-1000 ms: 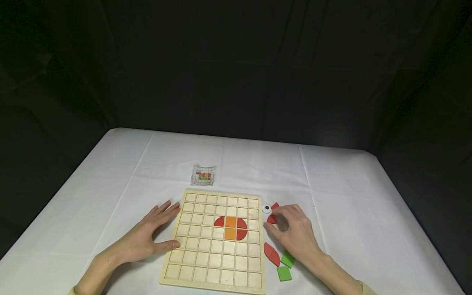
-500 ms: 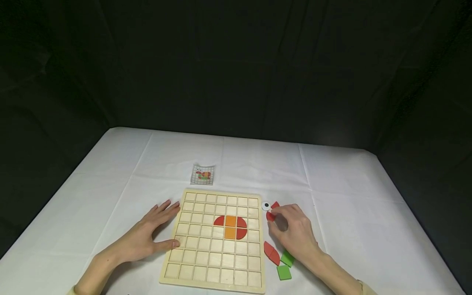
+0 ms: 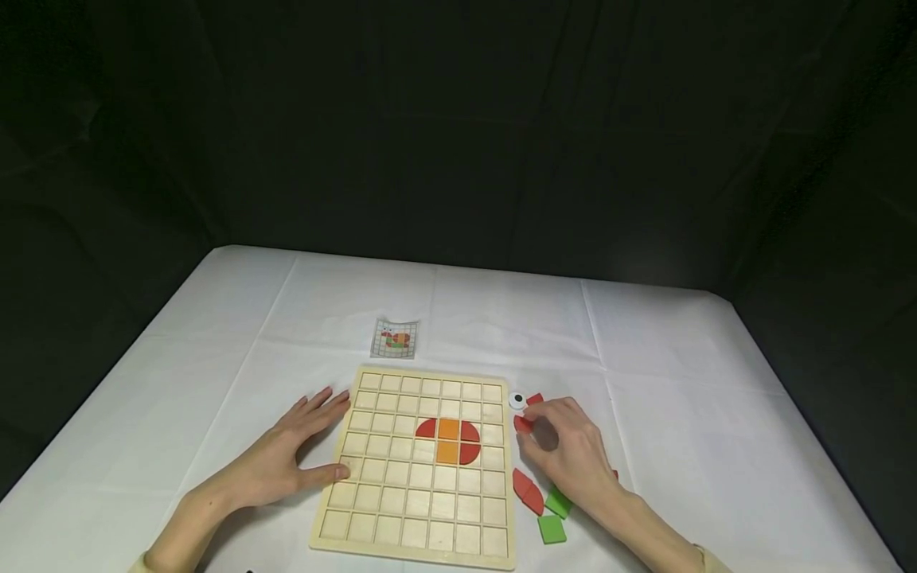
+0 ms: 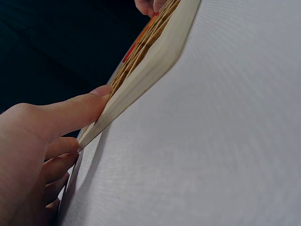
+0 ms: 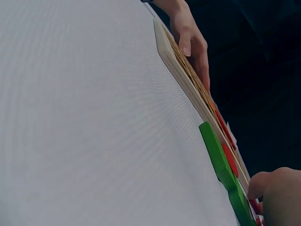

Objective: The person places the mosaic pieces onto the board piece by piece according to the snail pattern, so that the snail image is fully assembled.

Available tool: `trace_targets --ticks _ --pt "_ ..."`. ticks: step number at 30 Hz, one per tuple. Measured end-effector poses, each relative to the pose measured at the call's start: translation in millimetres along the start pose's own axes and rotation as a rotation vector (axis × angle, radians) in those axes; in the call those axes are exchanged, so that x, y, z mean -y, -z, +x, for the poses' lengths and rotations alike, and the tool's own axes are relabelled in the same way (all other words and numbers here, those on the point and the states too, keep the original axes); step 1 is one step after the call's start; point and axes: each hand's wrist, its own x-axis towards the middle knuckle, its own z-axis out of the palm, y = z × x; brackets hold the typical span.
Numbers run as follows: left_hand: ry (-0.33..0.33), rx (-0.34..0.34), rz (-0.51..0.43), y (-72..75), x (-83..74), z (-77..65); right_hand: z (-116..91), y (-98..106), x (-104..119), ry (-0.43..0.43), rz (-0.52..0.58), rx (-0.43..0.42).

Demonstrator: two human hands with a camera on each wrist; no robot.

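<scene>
A pale wooden grid board [image 3: 394, 498] lies flat in front of me. Set in its cells are two orange squares [image 3: 448, 452] with red quarter-round tiles [image 3: 470, 454] beside them. My left hand [image 3: 286, 454] is at the board's left side, thumb [image 4: 89, 104] resting on the rim and fingers stretched along the edge. Just off the right edge, my right hand [image 3: 573, 446] pinches a red quarter-round tile [image 3: 523, 424] between thumb and index finger. Right above it lies a round white eye piece [image 3: 517, 400], and another red tile [image 3: 535, 399] shows partly behind the fingers.
Two red tiles [image 3: 528, 492] lie together right of the board, below the right hand. Two green tiles [image 3: 552, 529] are near the right wrist. A small card [image 3: 394, 340] with a coloured grid picture lies beyond the board on the white tablecloth [image 3: 680, 382].
The pinched red tile has shifted slightly left and turned between the right fingers. The eye piece appears a little higher. The left hand stays in place.
</scene>
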Motion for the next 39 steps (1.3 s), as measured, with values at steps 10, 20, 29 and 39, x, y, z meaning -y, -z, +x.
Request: trace_targets --ticks 10,20,29,39 --pt "0.004 0.013 0.007 1.1 -2.2 4.5 0.3 -0.6 12.2 0.040 0.176 -0.010" --pt "-0.006 0.009 -0.009 2.4 -1.1 1.4 1.1 -16.7 35.5 0.065 0.248 0.111" --pt "-0.018 0.007 -0.005 3.3 -1.6 0.5 4.5 -29.5 52.5 0.144 0.290 0.145" --pt "-0.027 0.006 0.014 3.6 2.7 -0.7 10.6 -43.8 67.0 0.202 0.310 0.113"
